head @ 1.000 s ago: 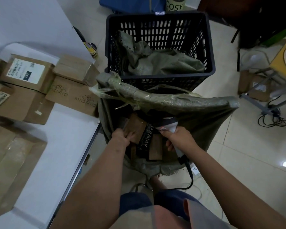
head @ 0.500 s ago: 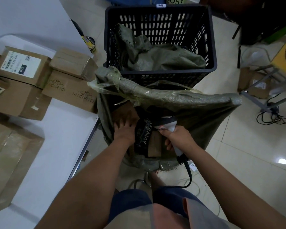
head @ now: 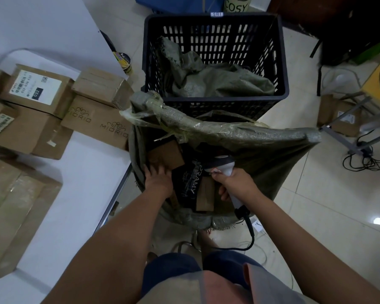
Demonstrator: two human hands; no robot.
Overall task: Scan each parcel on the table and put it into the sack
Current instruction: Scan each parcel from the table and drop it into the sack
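Note:
A grey-green woven sack [head: 228,133] stands open between my arms, its rim rolled down. Inside lie a black bag with pale lettering [head: 190,183] and small brown parcels. My left hand [head: 157,181] reaches into the sack's left side, and its fingers touch the near edge of a brown cardboard parcel [head: 166,155] there. My right hand [head: 235,183] grips a white and grey barcode scanner [head: 222,165] over the sack's mouth, its black cable trailing down. Several cardboard parcels sit on the white table [head: 86,172] at the left, among them a labelled box [head: 35,88] and a printed box [head: 97,123].
A black slotted crate [head: 213,104] holding another crumpled sack stands right behind the open sack. At the right a cardboard box [head: 342,117] lies on the tiled floor beside grey metal stand legs and black cables [head: 364,161]. A small can [head: 124,62] stands by the table's far edge.
My left hand carried the brown parcel deeper and leftward into the sack, then drew back a little toward me. The parcel now lies beyond my fingers. My right hand and the scanner barely moved.

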